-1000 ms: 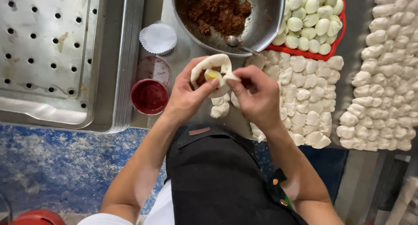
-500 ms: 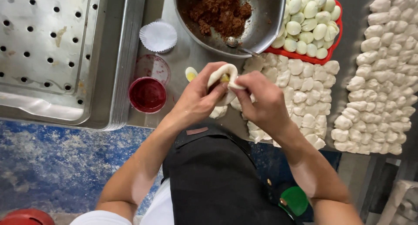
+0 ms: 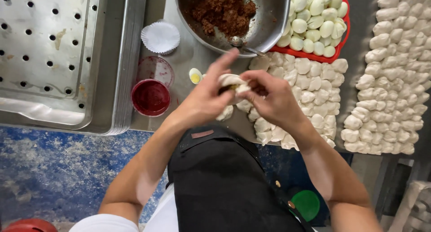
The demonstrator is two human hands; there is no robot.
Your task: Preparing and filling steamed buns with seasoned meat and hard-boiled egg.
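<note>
A dough bun sits pinched between both hands above the steel counter, a sliver of yellow filling showing at its seam. The left hand cups it from below, fingers stretched upward; the right hand closes over it from the other side, fingertips pressing the dough. Just beside the left hand lies a halved egg, near a cup of red sauce and paper liners. Under and beyond the right hand spread rows of dough pieces. Farther up stand a metal bowl of brown filling and a red tray of peeled eggs. A perforated tray lies well left.
</note>
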